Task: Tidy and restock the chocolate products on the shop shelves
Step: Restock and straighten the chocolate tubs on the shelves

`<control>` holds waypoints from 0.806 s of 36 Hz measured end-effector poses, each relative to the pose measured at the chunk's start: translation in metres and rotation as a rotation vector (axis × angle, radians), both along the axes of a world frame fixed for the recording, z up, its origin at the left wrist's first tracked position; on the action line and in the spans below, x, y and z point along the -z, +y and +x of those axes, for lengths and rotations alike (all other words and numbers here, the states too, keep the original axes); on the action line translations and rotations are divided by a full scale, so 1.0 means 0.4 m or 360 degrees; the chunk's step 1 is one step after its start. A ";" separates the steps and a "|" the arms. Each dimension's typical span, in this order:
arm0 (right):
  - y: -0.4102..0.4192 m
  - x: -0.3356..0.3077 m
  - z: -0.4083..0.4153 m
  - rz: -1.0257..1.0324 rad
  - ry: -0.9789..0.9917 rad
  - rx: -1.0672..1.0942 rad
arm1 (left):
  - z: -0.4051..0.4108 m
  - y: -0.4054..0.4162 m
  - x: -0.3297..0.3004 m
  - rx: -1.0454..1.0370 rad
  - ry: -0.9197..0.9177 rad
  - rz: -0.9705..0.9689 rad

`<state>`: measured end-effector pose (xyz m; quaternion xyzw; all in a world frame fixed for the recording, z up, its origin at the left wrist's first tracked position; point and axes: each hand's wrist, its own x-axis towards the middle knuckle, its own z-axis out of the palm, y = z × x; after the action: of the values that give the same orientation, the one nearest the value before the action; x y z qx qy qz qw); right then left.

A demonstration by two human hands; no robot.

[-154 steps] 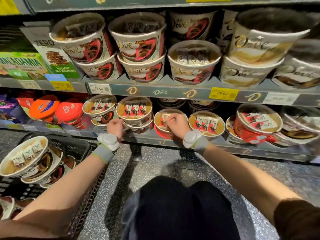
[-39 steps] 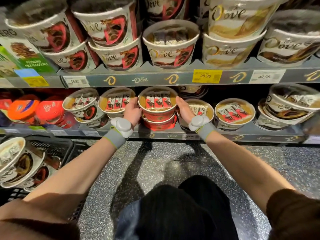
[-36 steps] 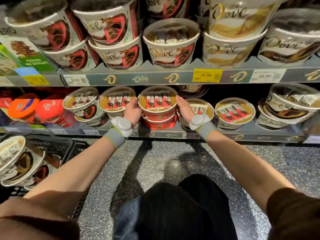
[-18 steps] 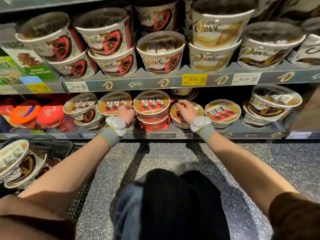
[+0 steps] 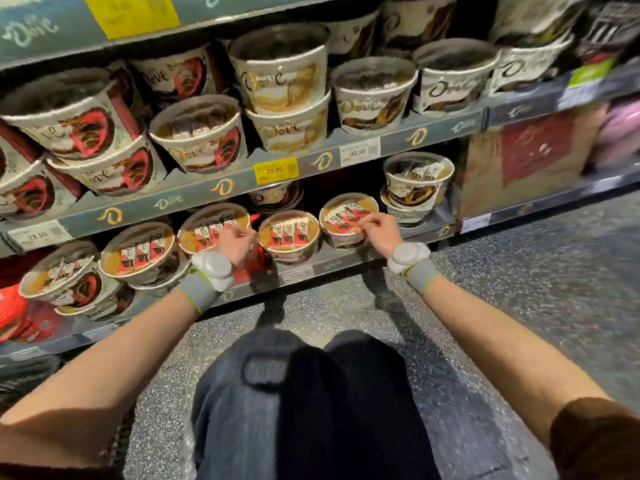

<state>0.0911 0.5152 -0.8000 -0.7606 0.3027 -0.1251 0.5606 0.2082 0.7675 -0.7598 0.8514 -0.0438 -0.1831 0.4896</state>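
On the lower shelf, between the two raised forearms, sits a row of round Dove chocolate tubs, their clear lids showing red-wrapped bars. The left hand hangs with loosely curled fingers at the right rim of one tub, though blur hides whether it touches. The right hand hovers over the near right edge of another tub, fingers bent as if pinching its lid; I cannot tell whether it has a grip. A third tub stands between the hands. These tubs look light, stiff-walled and smooth, likely a little slippery, with thin lids that could dent or pop. Best taken by the side wall just under the rim, with fingers spread round, rather than by the lid.
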 end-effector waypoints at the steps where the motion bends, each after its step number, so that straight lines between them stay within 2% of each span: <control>1: -0.021 0.002 -0.020 0.0009 -0.0015 0.0043 | -0.006 -0.024 0.007 0.0024 0.0006 -0.0017; 8: -0.168 0.053 -0.090 0.0082 0.0101 0.0457 | -0.036 -0.147 0.041 0.0157 -0.0146 0.0080; 11: -0.214 0.015 -0.105 0.0100 -0.0015 0.0769 | -0.033 -0.208 0.047 0.0292 -0.0191 0.0122; 13: -0.248 -0.003 -0.111 0.0132 -0.0088 0.0856 | -0.034 -0.260 0.050 0.0366 -0.0174 0.0132; 18: -0.308 -0.009 -0.110 0.0269 -0.0045 0.0649 | -0.033 -0.375 0.067 0.0416 -0.0258 0.0053; 21: -0.335 -0.017 -0.096 0.0356 -0.0061 0.0539 | -0.033 -0.421 0.083 0.0483 -0.0319 0.0111; 24: -0.357 -0.019 -0.071 0.0558 -0.0064 0.0525 | -0.019 -0.451 0.085 0.0491 -0.0384 0.0127; 29: -0.370 -0.005 -0.043 0.0577 -0.0053 0.0551 | 0.010 -0.459 0.087 0.0460 -0.0391 0.0164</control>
<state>0.0738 0.3673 -0.7979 -0.5823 0.4367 -0.1753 0.6629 0.2123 0.5840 -0.7947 0.8760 -0.2156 -0.1481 0.4051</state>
